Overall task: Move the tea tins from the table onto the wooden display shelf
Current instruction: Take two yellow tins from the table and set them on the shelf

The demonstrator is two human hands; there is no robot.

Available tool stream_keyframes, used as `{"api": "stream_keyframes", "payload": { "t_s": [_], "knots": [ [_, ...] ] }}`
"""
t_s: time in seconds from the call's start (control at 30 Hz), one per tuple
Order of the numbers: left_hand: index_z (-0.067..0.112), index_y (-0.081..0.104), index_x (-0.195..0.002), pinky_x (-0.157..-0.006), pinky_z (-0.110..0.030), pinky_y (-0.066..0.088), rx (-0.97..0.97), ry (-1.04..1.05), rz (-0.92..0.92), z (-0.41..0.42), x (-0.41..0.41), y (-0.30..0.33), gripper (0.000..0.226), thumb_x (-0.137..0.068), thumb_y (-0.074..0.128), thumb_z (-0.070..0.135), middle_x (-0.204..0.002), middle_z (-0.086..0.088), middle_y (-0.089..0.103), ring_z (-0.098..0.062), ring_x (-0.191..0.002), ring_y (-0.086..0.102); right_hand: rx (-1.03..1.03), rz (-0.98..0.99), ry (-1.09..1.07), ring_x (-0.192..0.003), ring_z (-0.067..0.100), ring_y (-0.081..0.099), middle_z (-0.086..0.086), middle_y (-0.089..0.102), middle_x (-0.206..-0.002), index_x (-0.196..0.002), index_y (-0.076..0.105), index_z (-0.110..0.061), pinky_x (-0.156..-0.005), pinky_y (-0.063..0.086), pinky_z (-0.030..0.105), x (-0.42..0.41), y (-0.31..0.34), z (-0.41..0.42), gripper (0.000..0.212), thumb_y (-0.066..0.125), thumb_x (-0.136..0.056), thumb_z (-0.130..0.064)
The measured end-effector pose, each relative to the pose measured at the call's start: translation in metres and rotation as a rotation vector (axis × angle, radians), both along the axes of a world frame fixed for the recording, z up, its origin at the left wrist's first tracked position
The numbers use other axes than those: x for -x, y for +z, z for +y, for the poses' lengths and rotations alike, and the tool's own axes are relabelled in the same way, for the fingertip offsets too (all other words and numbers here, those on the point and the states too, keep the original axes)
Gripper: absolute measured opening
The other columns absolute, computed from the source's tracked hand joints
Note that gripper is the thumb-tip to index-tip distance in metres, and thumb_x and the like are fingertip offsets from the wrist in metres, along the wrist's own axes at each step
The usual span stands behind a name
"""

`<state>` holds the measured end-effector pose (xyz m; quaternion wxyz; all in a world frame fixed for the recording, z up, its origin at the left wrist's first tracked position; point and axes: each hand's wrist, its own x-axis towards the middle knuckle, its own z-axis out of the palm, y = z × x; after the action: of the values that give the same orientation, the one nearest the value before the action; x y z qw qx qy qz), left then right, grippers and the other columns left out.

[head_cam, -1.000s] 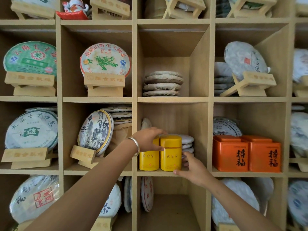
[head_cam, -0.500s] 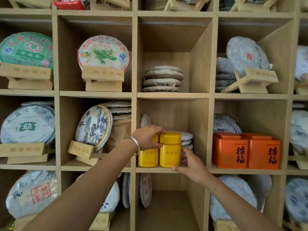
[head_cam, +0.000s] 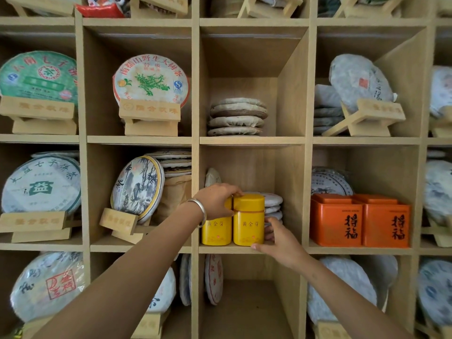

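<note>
Left hand [head_cam: 215, 200] gripping left yellow tin [head_cam: 216, 228] top, right hand [head_cam: 281, 243] cupping right yellow tin [head_cam: 248, 220] base

two yellow tea tins [head_cam: 248, 220], two orange tins [head_cam: 336, 222]

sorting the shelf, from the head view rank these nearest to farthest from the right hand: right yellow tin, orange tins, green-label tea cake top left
1. right yellow tin: touching the right hand, same cubby.
2. orange tins: next cubby to the right.
3. green-label tea cake: far upper left cubby.
</note>
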<state>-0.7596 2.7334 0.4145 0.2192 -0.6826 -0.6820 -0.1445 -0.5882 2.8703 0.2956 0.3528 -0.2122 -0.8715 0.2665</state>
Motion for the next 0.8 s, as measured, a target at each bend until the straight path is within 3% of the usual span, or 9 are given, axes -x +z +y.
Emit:
{"api": "stream_keyframes", "payload": {
  "t_s": [0.33, 0.47, 0.8],
  "knots": [
    [0.024, 0.05, -0.13, -0.096, -0.034, 0.044, -0.021, -0.008, -0.02, 0.0004, -0.0027, -0.0007, 0.051, -0.084, 0.067, 0.035, -0.128, -0.001, 0.057, -0.02, -0.116, 0.051, -0.01, -0.016, -0.02, -0.103, 0.008, 0.059, -0.006, 0.058, -0.116, -0.135, 0.036, -0.023, -0.087, 0.052, 0.027, -0.0002, 0.0004, -0.0003, 0.077, 0.08, -0.073, -0.04],
    [0.021, 0.054, -0.127, -0.091, -0.027, 0.041, -0.021, -0.023, -0.054, 0.0026, -0.0055, 0.003, 0.047, -0.083, 0.068, 0.031, -0.125, -0.002, 0.06, -0.019, -0.113, 0.054, 0.003, -0.021, -0.018, -0.103, 0.007, 0.059, -0.006, 0.058, -0.116, -0.135, 0.038, -0.023, -0.087, 0.052, 0.028, -0.0006, 0.0014, 0.0001, 0.077, 0.081, -0.073, -0.041],
    [0.019, 0.053, -0.125, -0.089, -0.031, 0.044, 0.012, 0.004, -0.067, 0.0035, -0.0104, 0.0056, 0.046, -0.083, 0.068, 0.03, -0.124, -0.003, 0.06, -0.02, -0.11, 0.054, 0.013, -0.066, -0.021, -0.109, 0.011, 0.058, -0.004, 0.057, -0.124, -0.132, 0.038, -0.025, -0.091, 0.052, 0.032, -0.0013, 0.0047, -0.0019, 0.073, 0.079, -0.074, -0.042]
  ]
}}
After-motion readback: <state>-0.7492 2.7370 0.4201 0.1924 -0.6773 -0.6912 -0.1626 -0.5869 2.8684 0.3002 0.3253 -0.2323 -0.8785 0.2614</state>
